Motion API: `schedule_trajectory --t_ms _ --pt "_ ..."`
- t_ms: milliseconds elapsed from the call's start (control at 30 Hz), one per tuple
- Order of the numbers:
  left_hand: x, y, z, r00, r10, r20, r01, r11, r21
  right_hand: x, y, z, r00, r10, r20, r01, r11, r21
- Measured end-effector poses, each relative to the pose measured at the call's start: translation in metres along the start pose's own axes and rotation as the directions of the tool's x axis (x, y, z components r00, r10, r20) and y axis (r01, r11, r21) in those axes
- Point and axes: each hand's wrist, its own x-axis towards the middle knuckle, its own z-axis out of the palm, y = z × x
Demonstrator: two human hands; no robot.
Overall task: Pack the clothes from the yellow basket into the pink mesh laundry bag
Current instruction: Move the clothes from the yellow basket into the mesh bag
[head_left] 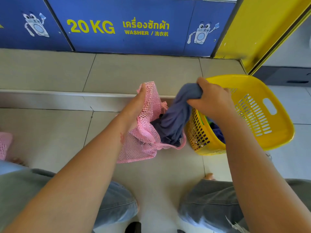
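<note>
The pink mesh laundry bag (144, 142) sits on the tiled floor at the centre. My left hand (138, 105) grips its upper rim and holds the mouth up and open. My right hand (210, 100) is closed on a blue-grey garment (175, 116), whose lower end hangs down into the bag's mouth. The yellow basket (262, 115) stands tilted just right of the bag, with dark blue and green clothes (217, 130) showing inside behind my right forearm.
A blue washer front (127, 27) marked 20 KG runs along the back above a low tiled step (67, 96). A yellow panel (262, 31) rises at the right. Another pink mesh piece (5, 145) lies at the left edge. My knees fill the bottom.
</note>
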Motion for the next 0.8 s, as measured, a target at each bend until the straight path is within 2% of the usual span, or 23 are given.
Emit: schedule_trajectory --t_ms 67,167,233,333,367,400,467,500,700,800 --pt "0.001 -0.001 -0.005 1.000 0.002 -0.016 -0.002 1.000 -0.030 0.008 -0.032 -0.010 0.995 -0.100 0.019 0.099 0.994 0.038" --pt "0.002 -0.002 -0.018 1.000 0.004 -0.031 -0.006 0.998 -0.054 0.019 -0.077 0.006 0.984 -0.160 0.082 0.144 0.974 0.178" --pt "0.006 -0.006 -0.030 1.000 0.006 -0.009 -0.006 0.998 -0.055 0.022 -0.095 0.041 0.986 -0.135 0.099 0.097 0.942 0.320" --pt "0.010 -0.009 -0.048 0.999 -0.018 -0.049 0.012 0.994 -0.106 0.016 -0.101 0.105 0.983 -0.034 0.183 -0.080 0.808 0.584" --pt "0.013 -0.013 -0.055 0.998 -0.023 -0.064 0.016 0.994 -0.112 0.012 -0.100 0.126 0.960 -0.034 0.279 -0.147 0.786 0.601" --pt "0.016 -0.017 -0.061 0.998 -0.010 -0.059 0.003 0.993 -0.117 0.008 -0.097 0.144 0.913 -0.071 0.402 -0.182 0.811 0.556" --pt "0.024 -0.026 -0.074 0.997 -0.006 -0.077 -0.001 0.996 -0.091 -0.002 -0.093 0.171 0.776 -0.156 0.611 -0.100 0.926 0.364" --pt "0.032 -0.034 -0.083 0.996 -0.030 -0.088 0.020 0.994 -0.111 -0.005 -0.090 0.177 0.750 -0.166 0.641 -0.038 0.956 0.292" --pt "0.038 -0.042 -0.080 0.992 -0.034 -0.123 0.026 0.998 -0.066 0.000 -0.074 0.128 0.908 -0.154 0.390 -0.012 0.920 0.392" --pt "0.020 -0.027 -0.055 0.992 -0.021 -0.123 0.023 1.000 0.012 0.009 -0.051 0.082 0.974 -0.045 0.222 -0.054 0.907 0.417"
